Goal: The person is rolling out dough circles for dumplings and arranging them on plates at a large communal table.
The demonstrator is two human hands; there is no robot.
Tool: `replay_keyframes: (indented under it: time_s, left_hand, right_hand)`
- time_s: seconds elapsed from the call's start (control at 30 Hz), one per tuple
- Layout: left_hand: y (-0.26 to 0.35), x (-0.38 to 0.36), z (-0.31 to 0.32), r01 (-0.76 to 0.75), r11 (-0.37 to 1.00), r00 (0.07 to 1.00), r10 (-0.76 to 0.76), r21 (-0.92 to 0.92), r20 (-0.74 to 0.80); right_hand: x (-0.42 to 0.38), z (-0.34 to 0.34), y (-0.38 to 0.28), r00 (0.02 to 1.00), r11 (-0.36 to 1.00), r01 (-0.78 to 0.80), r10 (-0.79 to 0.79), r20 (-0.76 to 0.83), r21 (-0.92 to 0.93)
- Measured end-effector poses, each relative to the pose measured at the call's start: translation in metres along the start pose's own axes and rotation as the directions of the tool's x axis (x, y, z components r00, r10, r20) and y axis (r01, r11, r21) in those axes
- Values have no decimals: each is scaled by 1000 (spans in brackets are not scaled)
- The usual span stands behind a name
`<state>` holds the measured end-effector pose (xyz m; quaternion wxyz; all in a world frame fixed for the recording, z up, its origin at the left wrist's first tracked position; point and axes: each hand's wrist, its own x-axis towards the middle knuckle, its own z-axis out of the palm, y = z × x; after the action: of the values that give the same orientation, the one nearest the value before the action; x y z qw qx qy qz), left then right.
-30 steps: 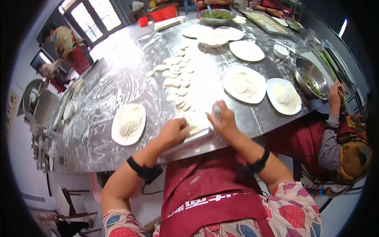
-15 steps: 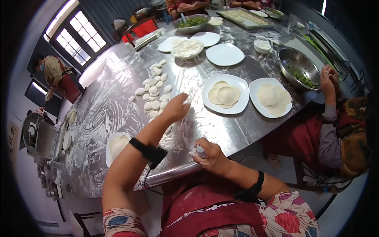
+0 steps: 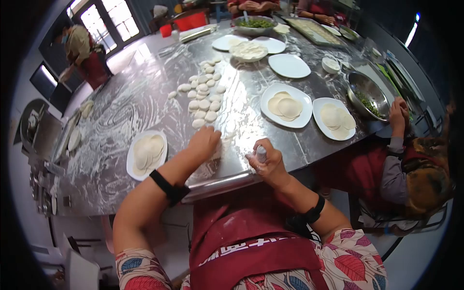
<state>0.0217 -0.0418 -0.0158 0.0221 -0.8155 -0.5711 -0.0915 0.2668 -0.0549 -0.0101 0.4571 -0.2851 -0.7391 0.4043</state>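
Observation:
My left hand [image 3: 205, 143] is low over the floured metal table, just below the group of small flattened dough pieces [image 3: 204, 105]. Its fingers curl downward and look closed; whatever is under them is hidden. My right hand [image 3: 271, 166] is wrapped round a short rolling pin [image 3: 261, 153], whose pale, rounded end points up at me above the table's front edge. To the left of my left forearm lies a white plate [image 3: 130, 162] with thin round dough wrappers [image 3: 147, 151]. Beyond my right hand, another white plate [image 3: 305, 104] carries more wrappers [image 3: 289, 107].
A further plate of wrappers [image 3: 334, 121] stands at the right, near a steel bowl [image 3: 355, 92] of green filling and a co-worker's hands [image 3: 398, 113]. Farther back are a bare white plate [image 3: 290, 66], a heaped white dish [image 3: 247, 50] and a tray [image 3: 314, 31].
My left hand has come down and left, toward the table's near edge. My right hand, still round the rolling pin, has shifted slightly up and right in view. The camera's view has shifted too.

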Motion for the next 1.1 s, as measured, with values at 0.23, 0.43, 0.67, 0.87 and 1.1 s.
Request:
replay_keyframes:
  time_s: [0.23,0.43,0.67,0.87,1.1]
  left_hand:
    - [-17,-15,-15,168,974,986,-165,-151,29]
    - [-1,-20,-24,303,552,936,-324,-777,135]
    - [21,-41,-6,457,635,889,-331,-622,316]
    - [24,-30,-2,386,749,917,-250,-539,310]
    - [30,-49,-6,432,686,902,-323,-586,288]
  right_hand:
    - [-3,9,2,996,998,-58,57,-73,-19]
    - [-3,8,5,998,999,-45,45,-42,-5]
    - [9,10,9,998,998,-58,57,-19,-32]
    - [56,26,21,989,986,-142,139,42,82]
    - [25,15,16,996,995,-81,79,-36,-56]
